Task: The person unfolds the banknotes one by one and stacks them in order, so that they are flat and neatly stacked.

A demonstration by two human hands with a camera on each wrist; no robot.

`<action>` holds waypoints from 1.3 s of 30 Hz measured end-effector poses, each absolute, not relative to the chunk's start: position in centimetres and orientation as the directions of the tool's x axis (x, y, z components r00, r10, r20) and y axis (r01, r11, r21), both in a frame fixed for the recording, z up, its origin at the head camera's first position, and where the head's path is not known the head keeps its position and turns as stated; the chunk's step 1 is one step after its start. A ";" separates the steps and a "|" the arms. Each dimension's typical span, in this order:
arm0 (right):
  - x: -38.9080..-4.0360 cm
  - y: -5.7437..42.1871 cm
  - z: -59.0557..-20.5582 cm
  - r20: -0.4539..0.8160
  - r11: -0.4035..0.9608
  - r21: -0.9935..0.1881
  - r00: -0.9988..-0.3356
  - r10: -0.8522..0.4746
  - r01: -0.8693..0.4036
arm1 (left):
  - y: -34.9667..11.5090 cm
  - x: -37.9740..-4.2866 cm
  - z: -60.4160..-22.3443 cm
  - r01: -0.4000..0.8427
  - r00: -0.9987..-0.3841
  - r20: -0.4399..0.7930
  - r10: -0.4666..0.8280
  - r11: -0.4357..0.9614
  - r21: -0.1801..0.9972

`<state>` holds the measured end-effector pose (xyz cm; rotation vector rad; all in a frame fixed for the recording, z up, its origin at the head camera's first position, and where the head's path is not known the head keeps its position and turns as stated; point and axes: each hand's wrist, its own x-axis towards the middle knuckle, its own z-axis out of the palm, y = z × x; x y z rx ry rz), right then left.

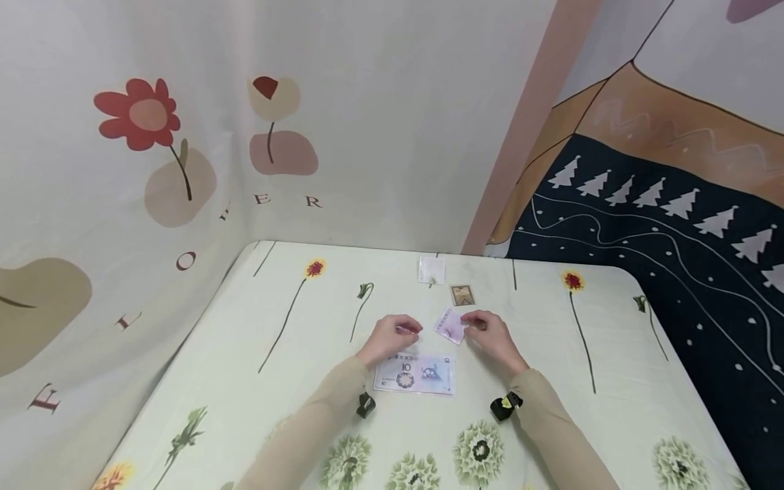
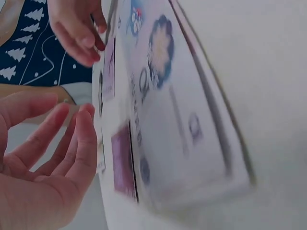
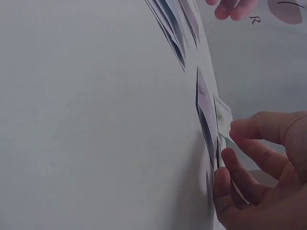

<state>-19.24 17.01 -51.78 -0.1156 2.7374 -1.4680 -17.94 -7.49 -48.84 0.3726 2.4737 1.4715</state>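
Arranging the small notes beyond the purple 10 banknote (image 1: 414, 374) on the table (image 1: 288, 401) seems the step in hand: the right purple note (image 1: 449, 326) lies angled by the right hand (image 1: 488, 335), the left purple note (image 2: 123, 163) near the left hand (image 1: 392, 335). Both hands curve loosely, digits apart, apparently gripping nothing, though right-hand contact is unclear; adjusting either note would call for a light edge pinch.

Larger note (image 1: 414, 376), pale lilac and blue, dark print; smaller note (image 1: 450, 326), violet; card (image 1: 462, 295), brown; worktop (image 1: 233, 422), whitish, flower-patterned.
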 end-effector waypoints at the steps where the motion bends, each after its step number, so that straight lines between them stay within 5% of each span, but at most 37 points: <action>1: -19.5 17.0 -51.8 -0.001 0.549 -0.835 -0.997 -0.076 -0.041 | -7.2 -18.0 -48.9 0.100 -0.937 -0.072 0.341 0.461 0.882; 18: -21.0 16.3 -52.7 -0.038 0.571 -0.821 -0.996 -0.084 -0.017 | -3.0 -18.7 -49.6 0.001 -0.949 -0.160 0.271 0.510 0.860; 39: -20.5 15.9 -52.5 0.036 0.584 -0.807 -0.995 -0.093 -0.084 | -1.9 -17.8 -49.8 -0.091 -0.960 -0.182 0.213 0.377 0.922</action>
